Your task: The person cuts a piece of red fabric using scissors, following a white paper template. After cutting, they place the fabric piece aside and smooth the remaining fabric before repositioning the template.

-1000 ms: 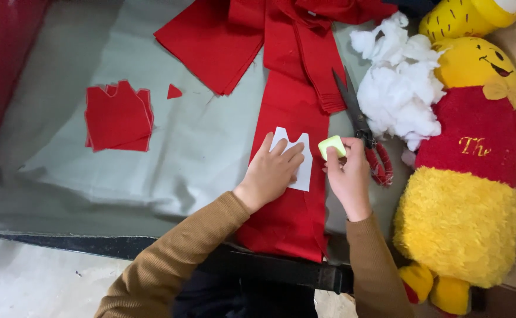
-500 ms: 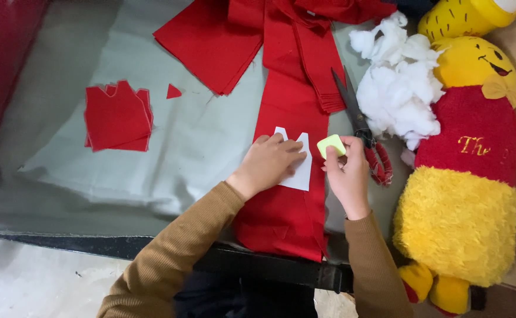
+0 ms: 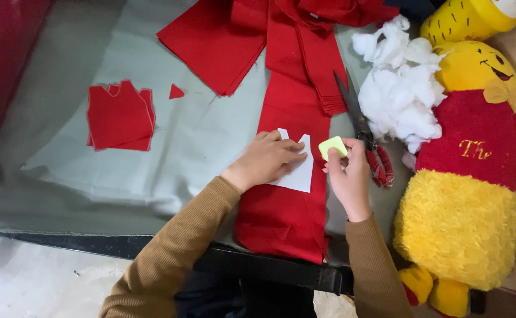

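The fingers of the left hand [image 3: 268, 159] lie flat and close together, and they press a white paper pattern [image 3: 298, 171] down on a long strip of red fabric [image 3: 284, 200]. The pattern is touching the strip, in its middle part, and the hand covers its left half. The right hand [image 3: 349, 176] is just beside the strip on its right edge; its thumb and fingertips pinch a small yellow-green piece of chalk [image 3: 332, 147] and hold it a little above the pattern's right edge. Near this hand, scissors [image 3: 361, 126] with red handles lie on the grey cloth [image 3: 169, 159] that covers the table. Beside them is a heap of white stuffing [image 3: 396, 88], and further right lies a yellow plush toy [image 3: 467, 171] in a red shirt. Well apart to the left lies a small stack of cut red pieces [image 3: 119, 116]
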